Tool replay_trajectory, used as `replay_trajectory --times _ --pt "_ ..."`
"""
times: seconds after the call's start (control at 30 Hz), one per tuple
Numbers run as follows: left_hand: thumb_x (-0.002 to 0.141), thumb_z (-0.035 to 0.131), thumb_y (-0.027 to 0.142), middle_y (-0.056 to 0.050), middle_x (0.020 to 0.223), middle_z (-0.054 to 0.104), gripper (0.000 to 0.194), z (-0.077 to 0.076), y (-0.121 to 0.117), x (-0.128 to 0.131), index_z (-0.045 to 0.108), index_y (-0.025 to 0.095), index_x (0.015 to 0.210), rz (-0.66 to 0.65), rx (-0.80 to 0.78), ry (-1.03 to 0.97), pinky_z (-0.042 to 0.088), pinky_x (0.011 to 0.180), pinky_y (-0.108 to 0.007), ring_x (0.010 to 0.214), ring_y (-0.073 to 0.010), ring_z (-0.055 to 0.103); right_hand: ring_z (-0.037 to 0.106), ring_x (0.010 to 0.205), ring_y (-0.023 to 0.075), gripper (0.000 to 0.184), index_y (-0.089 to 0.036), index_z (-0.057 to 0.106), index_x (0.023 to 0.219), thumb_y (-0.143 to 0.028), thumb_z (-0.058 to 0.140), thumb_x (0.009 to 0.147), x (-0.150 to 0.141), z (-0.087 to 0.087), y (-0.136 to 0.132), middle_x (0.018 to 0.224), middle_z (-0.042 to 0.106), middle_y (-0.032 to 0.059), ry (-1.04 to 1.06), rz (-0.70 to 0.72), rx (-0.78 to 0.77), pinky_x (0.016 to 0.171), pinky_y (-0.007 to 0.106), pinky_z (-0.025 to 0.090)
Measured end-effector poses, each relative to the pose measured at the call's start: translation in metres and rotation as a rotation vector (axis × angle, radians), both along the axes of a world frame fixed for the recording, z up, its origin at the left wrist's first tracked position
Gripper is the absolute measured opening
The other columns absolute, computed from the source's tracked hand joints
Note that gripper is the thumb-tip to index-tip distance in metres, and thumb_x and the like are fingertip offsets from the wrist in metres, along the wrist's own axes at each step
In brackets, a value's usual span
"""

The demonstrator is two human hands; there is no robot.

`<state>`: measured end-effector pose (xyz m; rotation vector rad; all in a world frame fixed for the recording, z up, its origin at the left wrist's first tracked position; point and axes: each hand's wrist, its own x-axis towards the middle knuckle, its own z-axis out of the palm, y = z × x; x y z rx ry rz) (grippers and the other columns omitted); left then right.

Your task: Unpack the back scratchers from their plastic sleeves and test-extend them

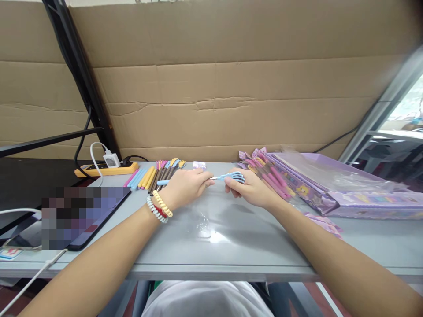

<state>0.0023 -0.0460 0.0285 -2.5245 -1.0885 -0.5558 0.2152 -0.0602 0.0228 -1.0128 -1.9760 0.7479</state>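
Both hands are busy, and the light blue pen (163, 182) is right in the thick of it, lying level between them over the middle of the tabletop (165, 251), nearer the far edge than the near one! The left hand (191, 182) is closed round its shaft, blue end poking out on the left, a bare metallic stretch showing beyond the fingers. And here's the right hand (249, 187), thumb and fingers pinching the looped blue top at the other end; neither hand lets go. Coiled bracelets (161, 203) ring the left wrist.

Over to the far edge, left of the hands: a row of pink, blue and yellow barrels (148, 177) lies side by side, and just beside it the brown sticks (161, 177) with coloured tops. A small shiny packet (199, 165) sits by that edge too, behind the left hand. The yellow power strip (132, 168) takes the far left corner, white charger (111, 159) plugged in, while a tablet (99, 220) lies towards the near left corner.

On the right, bagged pink pens (274, 178) lean against the purple box (313, 198), which fills the far right part; a pink wrapper (324, 224) lies in front of it. Clear plastic (204, 226) glints between the forearms.
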Motion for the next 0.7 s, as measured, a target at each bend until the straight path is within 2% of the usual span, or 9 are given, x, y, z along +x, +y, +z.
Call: replay_trajectory --times 0.13,0.23,0.3,0.37,0.47,0.53,0.6,0.7 --pt "0.098 0.032 0.037 -0.006 0.087 0.069 0.036 -0.002 -0.001 0.004 0.063 0.019 0.095 -0.051 -0.041 -0.051 0.038 0.063 -0.028 0.077 -0.0181 0.062 0.049 0.049 0.0108 0.044 -0.016 0.058 0.071 -0.058 0.054 0.083 0.002 0.000 0.002 0.058 0.056 0.0015 0.034 0.010 0.018 0.049 0.025 0.037" --pt "0.098 0.034 0.037 -0.005 0.089 0.070 0.034 -0.001 0.002 0.004 0.063 0.020 0.094 -0.058 -0.061 -0.094 0.039 0.066 -0.029 0.081 -0.0184 0.062 0.048 0.049 0.0108 0.049 -0.016 0.059 0.065 -0.059 0.049 0.086 0.007 -0.002 0.010 0.052 0.054 0.0016 0.027 -0.080 0.086 0.050 0.026 0.036" --pt "0.098 0.034 0.037 -0.004 0.089 0.070 0.034 0.002 0.007 -0.001 0.063 0.021 0.092 -0.018 -0.055 -0.115 0.038 0.065 -0.029 0.081 -0.0187 0.063 0.047 0.048 0.0108 0.049 -0.017 0.057 0.062 -0.060 0.051 0.084 0.013 -0.001 0.016 0.052 0.053 0.0017 0.104 -0.178 0.127 0.049 0.026 0.036" --pt "0.097 0.034 0.038 -0.004 0.089 0.070 0.034 0.007 0.016 -0.012 0.063 0.022 0.092 0.058 -0.027 -0.132 0.037 0.064 -0.030 0.081 -0.0196 0.063 0.044 0.045 0.0098 0.048 -0.018 0.054 0.061 -0.062 0.059 0.078 0.023 0.006 0.022 0.051 0.051 0.0007 0.295 -0.303 0.149 0.045 0.026 0.033" --pt "0.096 0.034 0.037 -0.005 0.091 0.070 0.034 0.016 0.032 -0.039 0.064 0.022 0.093 0.191 0.077 -0.158 0.037 0.066 -0.032 0.084 -0.0217 0.062 0.034 0.040 0.0059 0.048 -0.020 0.046 0.061 -0.060 0.072 0.067 0.045 0.025 0.026 0.048 0.043 -0.0037 0.721 -0.509 0.164 0.040 0.024 0.024" --pt "0.095 0.035 0.032 -0.007 0.088 0.069 0.032 0.021 0.043 -0.060 0.065 0.021 0.090 0.260 0.137 -0.134 0.037 0.071 -0.035 0.089 -0.0239 0.061 0.029 0.037 0.0038 0.048 -0.021 0.041 0.061 -0.057 0.072 0.068 0.063 0.040 0.026 0.044 0.035 -0.0070 0.962 -0.636 0.193 0.039 0.024 0.020" --pt "0.094 0.035 0.031 -0.009 0.090 0.069 0.032 0.024 0.051 -0.078 0.065 0.021 0.091 0.325 0.178 -0.137 0.037 0.073 -0.037 0.093 -0.0254 0.060 0.025 0.034 0.0026 0.048 -0.022 0.035 0.060 -0.057 0.065 0.075 0.083 0.051 0.025 0.040 0.029 -0.0088 1.063 -0.726 0.231 0.039 0.026 0.017" --pt "0.094 0.033 0.031 -0.009 0.093 0.068 0.032 0.025 0.056 -0.093 0.064 0.022 0.093 0.339 0.169 -0.136 0.036 0.078 -0.037 0.095 -0.0246 0.059 0.023 0.031 0.0018 0.050 -0.023 0.029 0.057 -0.059 0.053 0.081 0.117 0.059 0.025 0.036 0.025 -0.0089 1.118 -0.826 0.321 0.041 0.028 0.013"
